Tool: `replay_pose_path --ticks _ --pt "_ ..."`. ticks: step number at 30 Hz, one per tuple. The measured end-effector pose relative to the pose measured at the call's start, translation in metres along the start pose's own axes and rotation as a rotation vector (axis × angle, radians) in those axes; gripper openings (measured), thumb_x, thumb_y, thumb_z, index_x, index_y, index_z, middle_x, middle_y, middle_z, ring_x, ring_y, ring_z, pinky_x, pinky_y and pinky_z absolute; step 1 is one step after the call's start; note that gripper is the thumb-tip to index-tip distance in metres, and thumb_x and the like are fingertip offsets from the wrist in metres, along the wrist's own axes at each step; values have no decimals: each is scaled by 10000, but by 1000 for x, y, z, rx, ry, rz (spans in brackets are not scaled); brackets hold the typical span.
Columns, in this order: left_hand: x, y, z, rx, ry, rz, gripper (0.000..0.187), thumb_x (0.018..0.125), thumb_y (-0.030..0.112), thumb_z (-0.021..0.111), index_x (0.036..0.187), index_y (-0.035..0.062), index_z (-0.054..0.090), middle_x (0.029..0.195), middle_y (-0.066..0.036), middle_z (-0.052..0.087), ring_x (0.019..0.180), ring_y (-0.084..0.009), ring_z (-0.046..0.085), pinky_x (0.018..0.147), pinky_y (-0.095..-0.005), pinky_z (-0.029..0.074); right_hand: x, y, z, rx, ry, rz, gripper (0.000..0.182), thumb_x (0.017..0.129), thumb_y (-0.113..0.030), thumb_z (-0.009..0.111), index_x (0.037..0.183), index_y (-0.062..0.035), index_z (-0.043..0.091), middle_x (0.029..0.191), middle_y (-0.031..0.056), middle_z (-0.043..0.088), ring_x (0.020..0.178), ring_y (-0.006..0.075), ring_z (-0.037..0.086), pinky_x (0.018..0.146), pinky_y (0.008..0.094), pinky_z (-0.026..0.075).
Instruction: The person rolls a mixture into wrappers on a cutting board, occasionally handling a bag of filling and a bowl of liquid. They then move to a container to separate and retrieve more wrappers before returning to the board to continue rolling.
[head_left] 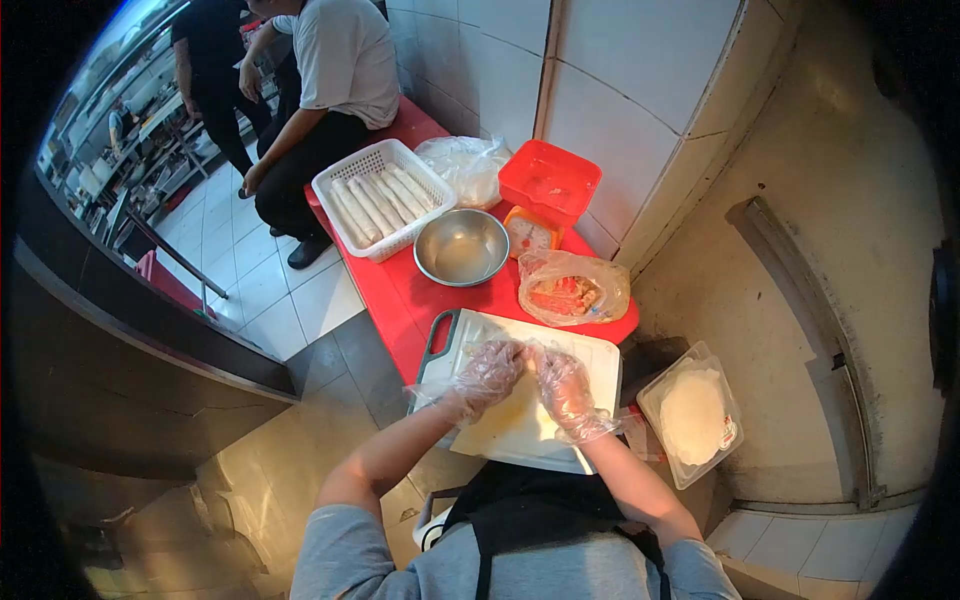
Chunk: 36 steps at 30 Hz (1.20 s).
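Observation:
Both my hands wear clear plastic gloves over a white cutting board (600,375) with a dark green handle. My left hand (492,370) has its fingers curled near the middle of the board. Close beside it, my right hand (563,385) is also curled, the fingertips nearly meeting. What the fingers pinch is too small to make out. A pale, yellowish thin layer (495,425) lies on the board below my left hand. Just beyond the board are a plastic bag of orange-red filling (570,295) and a steel bowl (461,248) with cloudy liquid.
A white basket (440,178) holds several pale rolls (375,205) on the red table (385,300). Behind are a plastic bag (465,165) and a red basket (550,180) on an orange scale (530,232). Round white wrappers (692,415) fill a clear tray at right. A person (345,65) sits on the far end.

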<state>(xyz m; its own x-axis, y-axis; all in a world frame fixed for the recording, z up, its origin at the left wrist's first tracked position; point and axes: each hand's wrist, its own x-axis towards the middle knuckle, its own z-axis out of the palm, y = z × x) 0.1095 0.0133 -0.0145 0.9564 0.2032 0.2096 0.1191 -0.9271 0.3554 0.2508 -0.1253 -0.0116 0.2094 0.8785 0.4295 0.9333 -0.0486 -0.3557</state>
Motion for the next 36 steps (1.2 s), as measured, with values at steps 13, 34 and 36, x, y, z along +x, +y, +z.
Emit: replay_pose_path --ticks 13,34,36 --pt "-19 -37 -41 52 132 9 361 839 193 714 1182 93 658 1182 -117 592 1102 -338 563 914 -460 468 -3 33 8 41 -72 -77 261 797 -112 617 1043 -37 659 1018 161 643 985 350 606 868 472 485" --pt "-1 2 6 142 163 92 449 916 203 593 1310 -4 536 1274 -180 517 1179 -353 510 973 -465 455 18 31 10 -5 -192 114 215 836 -138 591 1006 -38 677 919 177 609 893 381 571 778 496 445" --pt "2 -6 14 48 124 52 427 930 199 579 1300 -11 542 1251 -171 536 1174 -356 523 970 -471 456 19 25 8 45 35 -59 227 835 -125 589 1028 -49 681 937 168 621 904 371 583 772 483 453"
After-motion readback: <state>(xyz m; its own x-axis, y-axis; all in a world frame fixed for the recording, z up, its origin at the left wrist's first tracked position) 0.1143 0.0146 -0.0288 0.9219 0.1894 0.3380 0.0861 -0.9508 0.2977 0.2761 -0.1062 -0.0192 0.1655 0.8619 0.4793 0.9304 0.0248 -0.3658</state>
